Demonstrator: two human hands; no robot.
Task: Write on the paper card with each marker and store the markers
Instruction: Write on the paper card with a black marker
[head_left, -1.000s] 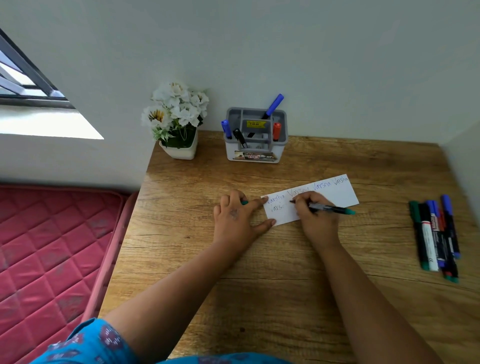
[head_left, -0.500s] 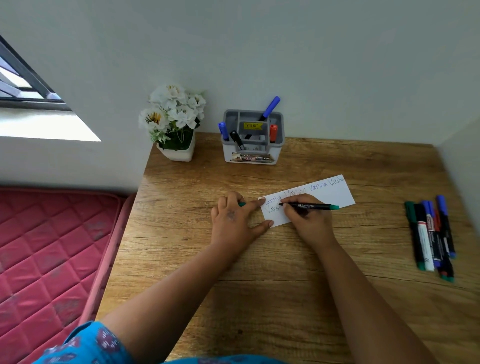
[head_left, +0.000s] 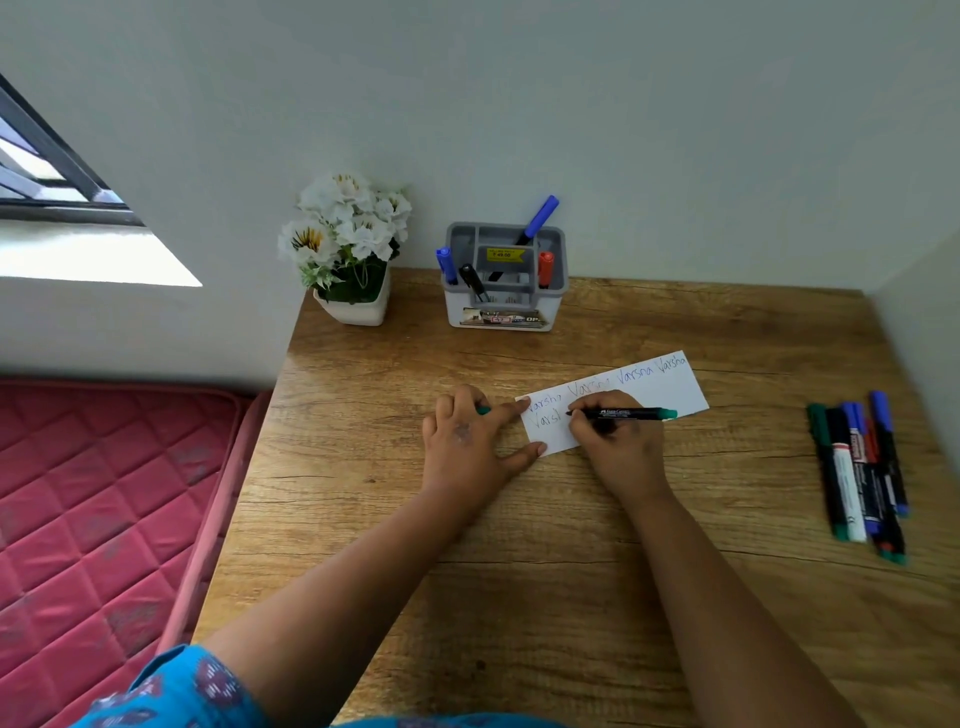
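paper card (head_left: 670, 387): handwritten "varsha" repeated along the upper line, some copies partly covered; lower line reads "varsl", unfinished. marker (head_left: 623, 413) in the right hand (head_left: 618, 447): white print "faber-castell" on black barrel, smaller line beneath illegible. organizer (head_left: 504, 291): yellow sticker reading about "49.00"; front label shows "op", remainder unreadable. white marker (head_left: 847, 483) at the right: print too small to read
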